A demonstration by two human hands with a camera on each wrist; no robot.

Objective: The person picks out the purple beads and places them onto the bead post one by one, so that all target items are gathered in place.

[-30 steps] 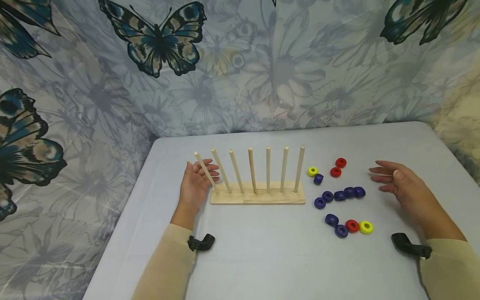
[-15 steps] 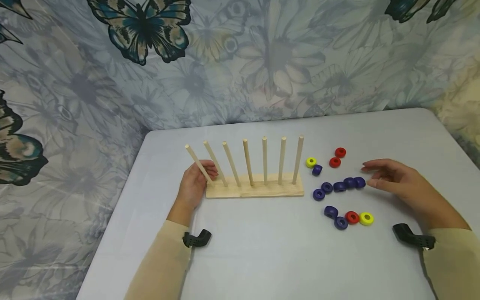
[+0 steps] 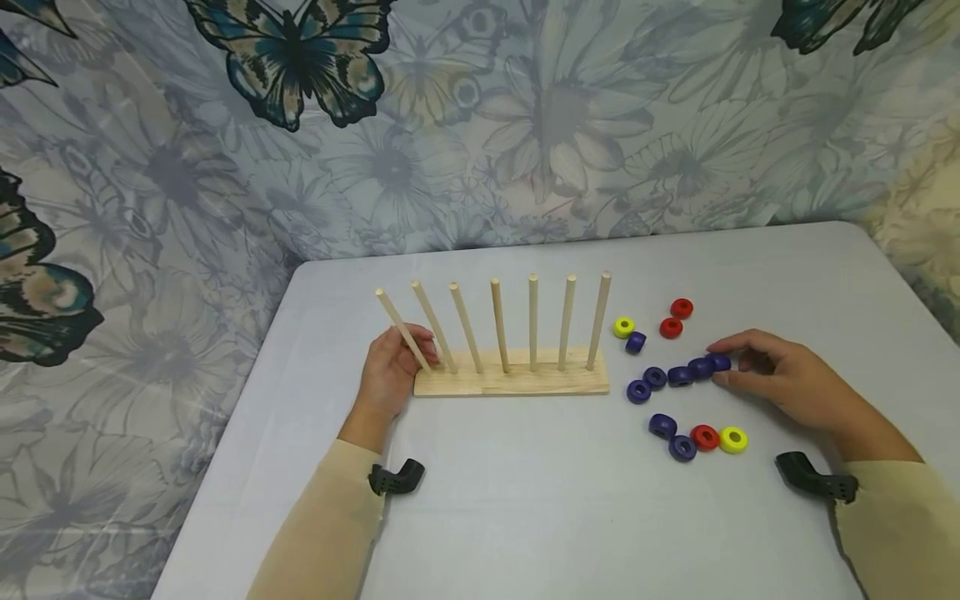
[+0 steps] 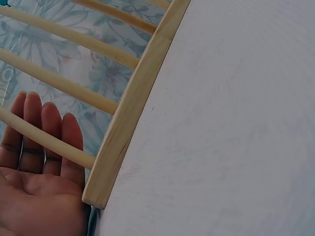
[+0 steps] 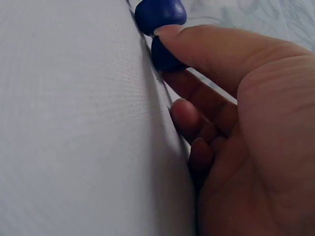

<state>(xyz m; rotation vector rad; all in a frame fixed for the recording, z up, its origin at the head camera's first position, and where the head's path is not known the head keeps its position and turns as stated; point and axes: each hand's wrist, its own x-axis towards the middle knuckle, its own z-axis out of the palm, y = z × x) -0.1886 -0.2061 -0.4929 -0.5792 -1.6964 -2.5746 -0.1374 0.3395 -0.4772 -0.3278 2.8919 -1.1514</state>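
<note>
A wooden rack [image 3: 517,383] with a row of upright pegs stands on the table. My left hand [image 3: 387,375] is at its left end. In the left wrist view its fingers [image 4: 51,128] are straight, behind the end peg [image 4: 49,140]. At the right end of a row of dark blue beads, my right hand [image 3: 787,379] pinches the last blue bead [image 3: 720,362] between thumb and fingers. The right wrist view shows that bead [image 5: 165,56] partly hidden by the thumb, with another blue bead [image 5: 160,17] touching it.
Two red beads [image 3: 681,308] lie behind the row. Beside the rack are a yellow bead [image 3: 623,327] and a blue bead [image 3: 635,342]. Nearer me lie two blue beads [image 3: 662,426], a red bead [image 3: 705,437] and a yellow bead [image 3: 733,440].
My right hand has moved left and down to the end of the blue row, and thumb and fingers have come together on the last bead. The left hand stays by the rack.
</note>
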